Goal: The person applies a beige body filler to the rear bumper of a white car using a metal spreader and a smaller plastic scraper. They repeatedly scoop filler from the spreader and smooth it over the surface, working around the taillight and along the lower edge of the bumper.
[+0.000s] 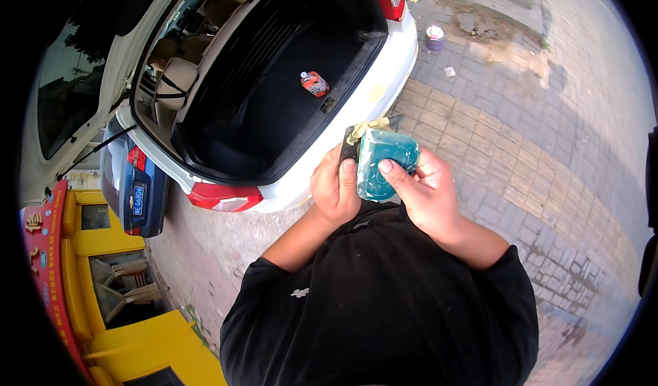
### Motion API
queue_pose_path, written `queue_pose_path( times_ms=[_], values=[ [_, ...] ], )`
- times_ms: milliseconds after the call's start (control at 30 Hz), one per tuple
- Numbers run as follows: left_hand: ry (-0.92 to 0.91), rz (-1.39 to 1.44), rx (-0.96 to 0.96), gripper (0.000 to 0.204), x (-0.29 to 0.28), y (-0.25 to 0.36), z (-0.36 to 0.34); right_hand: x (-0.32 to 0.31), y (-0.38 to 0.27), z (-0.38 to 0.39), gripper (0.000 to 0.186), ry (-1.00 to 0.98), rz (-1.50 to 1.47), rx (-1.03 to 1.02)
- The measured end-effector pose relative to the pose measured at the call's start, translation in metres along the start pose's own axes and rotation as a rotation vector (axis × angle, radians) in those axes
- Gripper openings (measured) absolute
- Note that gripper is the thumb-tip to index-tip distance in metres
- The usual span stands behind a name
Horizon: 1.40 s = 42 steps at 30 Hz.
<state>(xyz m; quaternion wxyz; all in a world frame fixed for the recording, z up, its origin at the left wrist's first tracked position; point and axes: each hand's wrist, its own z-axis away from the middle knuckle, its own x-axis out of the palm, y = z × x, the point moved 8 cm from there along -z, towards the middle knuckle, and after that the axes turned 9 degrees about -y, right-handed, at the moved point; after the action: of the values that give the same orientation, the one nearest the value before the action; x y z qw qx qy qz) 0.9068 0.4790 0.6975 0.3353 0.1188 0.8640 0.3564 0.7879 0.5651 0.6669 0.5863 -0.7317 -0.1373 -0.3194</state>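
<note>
My right hand (433, 191) grips a teal, rounded flat plate (387, 158) with pale smears, its thumb pressed on the face. In my left hand (334, 189) is a black flat scraper (350, 147), held upright against the plate's left edge. Pale yellow paste (368, 127) clings along the top, where the two tools meet. Both hands are in front of my chest, close to the rear bumper of a white car (404, 54). A dull yellowish patch (375, 93) shows on that bumper. The far ends of my left fingers are hidden behind the scraper.
The car's boot stands open, with a red-and-white bottle (314, 83) lying on its dark floor (274, 112). A purple tin (435, 38) sits on the paving to the right. A blue car (139, 184) and a yellow shopfront (147, 345) are at the left.
</note>
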Motion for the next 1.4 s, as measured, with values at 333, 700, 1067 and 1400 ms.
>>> queue_pose_path(
  times_ms=[333,700,1067,1400],
  values=[
    [-0.012,0.057,-0.106,0.031,-0.073,-0.035,0.043,0.065,0.058,-0.018,0.021,-0.088,0.131,0.092],
    [-0.071,0.098,-0.193,0.031,-0.206,-0.110,0.114,0.181,0.157,-0.030,0.022,-0.143,0.183,0.169],
    [0.342,0.564,-0.643,0.033,-0.310,-0.245,0.211,0.116,0.295,-0.017,0.021,0.210,0.485,0.325],
    [0.285,0.696,-1.272,0.031,-0.250,-0.336,0.381,-0.037,0.487,-0.069,0.022,0.371,0.911,0.519]
  ],
)
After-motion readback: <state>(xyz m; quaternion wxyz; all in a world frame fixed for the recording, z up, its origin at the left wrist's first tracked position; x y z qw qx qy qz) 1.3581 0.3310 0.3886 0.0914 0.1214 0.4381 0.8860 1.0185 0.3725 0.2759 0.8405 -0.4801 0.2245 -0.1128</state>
